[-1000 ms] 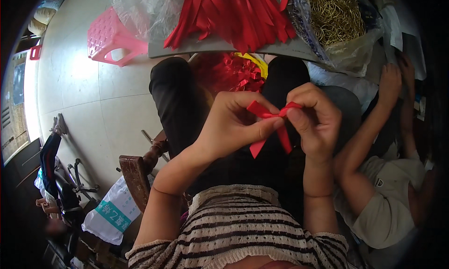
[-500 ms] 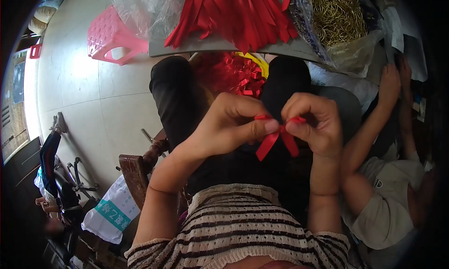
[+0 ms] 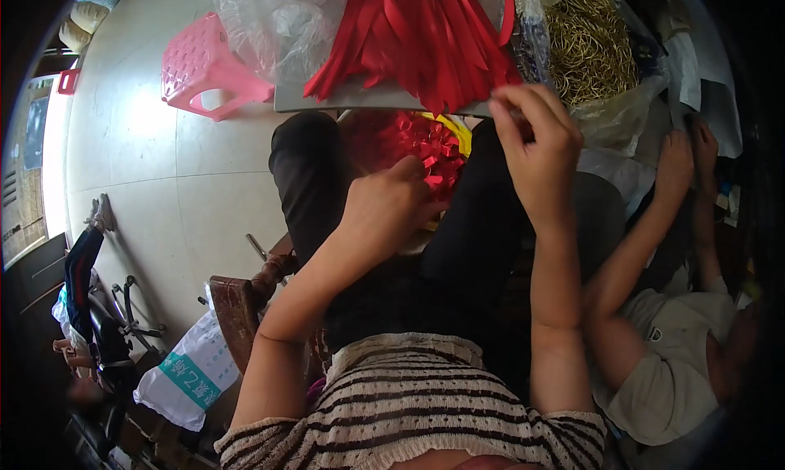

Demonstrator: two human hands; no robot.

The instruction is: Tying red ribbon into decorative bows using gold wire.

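My left hand [image 3: 384, 207] is over a container of tied red ribbon bows [image 3: 441, 172] between my knees. Its fingers curl downward and their tips are hidden; a bit of red shows beside them, and I cannot make out whether it is held. Raised to the right, my right hand [image 3: 540, 139] is beside the lower right end of a bundle of loose red ribbon strips [image 3: 409, 41]. The thumb and bent fingers are apart, with no ribbon visible between them. The strips hang over the front edge of a grey table [image 3: 286, 98].
A plastic bag of gold cords [image 3: 590, 49] lies right of the ribbons. To the left are a clear plastic bag [image 3: 282, 29] and a pink stool [image 3: 196, 65]. Another person's hand [image 3: 675, 163] is at the right. A wooden chair arm [image 3: 233, 311] stands by my left arm.
Both hands were together on a red bow above my lap. They have separated: the left moved to the container, the right went up to the ribbon strips. The bow no longer shows between them.
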